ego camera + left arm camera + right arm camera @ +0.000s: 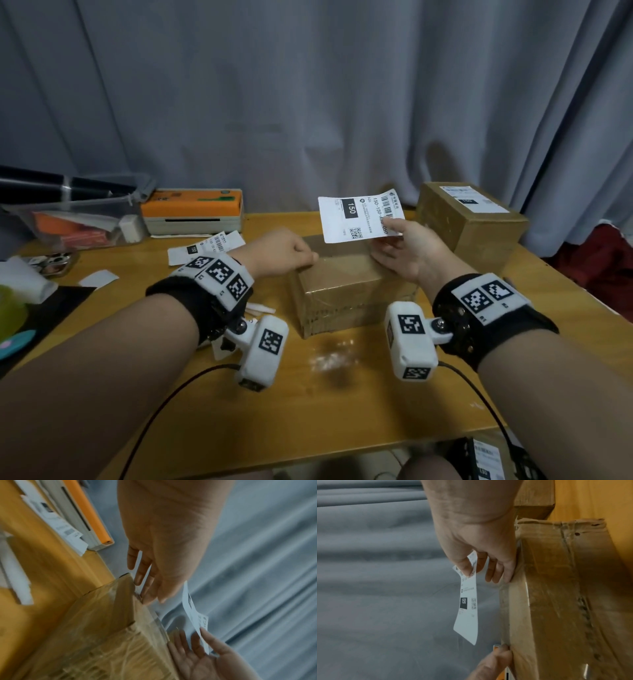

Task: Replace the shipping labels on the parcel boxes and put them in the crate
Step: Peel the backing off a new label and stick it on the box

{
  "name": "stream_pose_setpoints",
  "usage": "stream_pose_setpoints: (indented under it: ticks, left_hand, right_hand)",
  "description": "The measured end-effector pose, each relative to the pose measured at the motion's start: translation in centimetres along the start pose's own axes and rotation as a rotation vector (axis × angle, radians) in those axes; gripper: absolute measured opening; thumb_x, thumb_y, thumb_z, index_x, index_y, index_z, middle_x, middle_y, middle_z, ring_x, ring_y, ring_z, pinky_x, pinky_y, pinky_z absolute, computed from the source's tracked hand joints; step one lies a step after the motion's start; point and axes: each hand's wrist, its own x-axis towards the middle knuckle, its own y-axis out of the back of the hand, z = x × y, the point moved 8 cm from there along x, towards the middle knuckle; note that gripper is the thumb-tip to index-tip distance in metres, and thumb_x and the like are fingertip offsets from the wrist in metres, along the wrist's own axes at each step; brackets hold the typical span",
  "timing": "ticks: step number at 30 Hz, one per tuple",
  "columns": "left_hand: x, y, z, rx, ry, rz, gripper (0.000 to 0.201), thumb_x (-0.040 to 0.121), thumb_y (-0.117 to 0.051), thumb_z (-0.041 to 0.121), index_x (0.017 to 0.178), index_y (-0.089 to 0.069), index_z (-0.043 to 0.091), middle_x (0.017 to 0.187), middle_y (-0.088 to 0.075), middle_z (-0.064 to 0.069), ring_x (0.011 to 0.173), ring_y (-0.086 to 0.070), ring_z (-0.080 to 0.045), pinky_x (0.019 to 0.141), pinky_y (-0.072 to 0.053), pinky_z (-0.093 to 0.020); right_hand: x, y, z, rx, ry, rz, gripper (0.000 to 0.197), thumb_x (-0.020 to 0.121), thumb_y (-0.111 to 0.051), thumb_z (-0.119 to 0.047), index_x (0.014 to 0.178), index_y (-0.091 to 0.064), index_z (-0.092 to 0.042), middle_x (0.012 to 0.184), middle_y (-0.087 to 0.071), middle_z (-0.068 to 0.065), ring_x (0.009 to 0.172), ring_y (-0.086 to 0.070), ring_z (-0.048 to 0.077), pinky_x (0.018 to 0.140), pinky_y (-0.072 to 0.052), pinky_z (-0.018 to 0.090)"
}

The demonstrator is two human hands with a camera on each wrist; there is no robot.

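A brown parcel box [342, 291] wrapped in clear tape lies on the wooden table [342, 394], with no label on the faces I see. My right hand [400, 246] pinches a white shipping label [356, 216] marked 150 between thumb and forefinger and holds it upright above the box's far edge. In the right wrist view the label [467, 615] hangs free of the box [556, 601], while the other fingers [505, 574] touch the box edge. My left hand [287, 253] rests on the box's left top edge, fingers [139, 578] fairly straight and holding nothing.
A second box [472, 219] with a label stands at the back right. An orange label printer [193, 212] and loose labels [205, 250] lie at the back left, beside a clear bin [68, 219]. Below the table's near right edge a black crate [524, 462] holds a labelled parcel.
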Motion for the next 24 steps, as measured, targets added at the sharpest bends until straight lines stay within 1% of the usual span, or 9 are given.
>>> stream_pose_setpoints:
  ticks: [3,6,8,10,12,15,17,20,24]
  left_hand:
    - [0.4,0.4,-0.4,-0.488,0.148,0.091,0.033,0.096,-0.043,0.018,0.104,-0.065,-0.004,0.104,-0.067,-0.013,0.085,-0.062,-0.017,0.075,-0.049,-0.015]
    - [1.0,-0.2,1.0,-0.894,0.137,0.062,0.036,0.098,-0.038,0.037,0.111,-0.06,0.011,0.101,-0.07,-0.006,0.087,-0.067,-0.017,0.086,-0.052,-0.027]
    - [1.2,-0.5,1.5,-0.91,0.153,0.054,0.039,0.093,-0.045,0.05,0.108,-0.063,0.019,0.103,-0.072,-0.002,0.091,-0.069,-0.015,0.083,-0.055,-0.029]
    - [1.5,-0.5,1.6,-0.887,0.179,0.101,0.025,0.093,-0.054,0.034,0.106,-0.062,0.014,0.104,-0.071,-0.005,0.084,-0.068,-0.013,0.074,-0.058,-0.026]
    - [1.7,-1.0,1.3,-0.87,0.23,0.113,0.02,0.095,-0.054,0.018,0.112,-0.059,0.009,0.094,-0.071,-0.006,0.075,-0.067,-0.014,0.067,-0.057,-0.024]
    - [1.6,-1.8,0.5,-0.892,0.322,0.094,0.028,0.095,-0.053,0.013,0.12,-0.055,0.001,0.087,-0.067,-0.008,0.07,-0.066,-0.017,0.058,-0.057,-0.021]
    - [1.4,-2.2,0.3,-0.897,0.363,0.083,0.03,0.093,-0.055,0.009,0.121,-0.054,-0.002,0.092,-0.066,-0.011,0.069,-0.064,-0.017,0.054,-0.056,-0.02]
    - [1.4,-2.4,0.0,-0.867,0.393,0.096,0.028,0.091,-0.058,0.006,0.117,-0.055,-0.004,0.085,-0.065,-0.009,0.062,-0.063,-0.013,0.049,-0.054,-0.017]
    - [1.7,-1.5,-0.3,-0.733,0.429,0.119,0.028,0.088,-0.062,0.007,0.11,-0.056,-0.01,0.072,-0.062,-0.013,0.035,-0.057,-0.006,0.04,-0.049,-0.014]
  right_hand:
    - [0.4,0.1,-0.2,-0.014,-0.014,0.001,0.005,0.092,-0.057,-0.014,0.095,-0.06,-0.015,0.098,-0.068,0.006,0.096,-0.064,0.025,0.1,-0.046,0.045]
    - [0.8,0.0,-0.3,-0.037,-0.01,0.0,0.008,0.091,-0.058,-0.016,0.099,-0.061,-0.015,0.094,-0.07,0.005,0.094,-0.066,0.023,0.101,-0.045,0.046]
    - [0.9,-0.2,-0.3,-0.064,-0.005,-0.001,0.009,0.09,-0.059,-0.016,0.099,-0.061,-0.015,0.096,-0.07,0.005,0.1,-0.065,0.025,0.101,-0.044,0.046]
    - [0.8,-0.2,-0.5,-0.134,0.013,0.009,0.004,0.091,-0.059,-0.016,0.094,-0.061,-0.014,0.093,-0.069,0.005,0.102,-0.064,0.025,0.1,-0.046,0.045]
    - [0.7,0.1,-0.8,-0.242,0.051,0.035,0.007,0.092,-0.058,-0.017,0.088,-0.061,-0.012,0.088,-0.068,0.005,0.092,-0.065,0.023,0.093,-0.051,0.04]
    - [0.6,0.5,-1.7,-0.491,0.147,0.076,0.019,0.092,-0.061,-0.021,0.076,-0.059,-0.01,0.081,-0.066,0.006,0.071,-0.062,0.015,0.069,-0.055,0.025]
    - [0.8,0.8,-2.2,-0.715,0.219,0.126,0.029,0.089,-0.064,-0.022,0.065,-0.054,-0.01,0.071,-0.062,0.004,0.057,-0.056,0.012,0.049,-0.05,0.017]
    - [1.5,1.1,-2.5,-0.905,0.255,0.173,0.029,0.085,-0.069,-0.023,0.063,-0.055,-0.01,0.064,-0.059,0.005,0.051,-0.051,0.015,0.054,-0.048,0.024]
    - [2.1,1.3,-2.4,-0.907,0.228,0.18,0.023,0.08,-0.075,-0.019,0.073,-0.056,-0.009,0.06,-0.056,0.006,0.049,-0.049,0.015,0.059,-0.049,0.029]
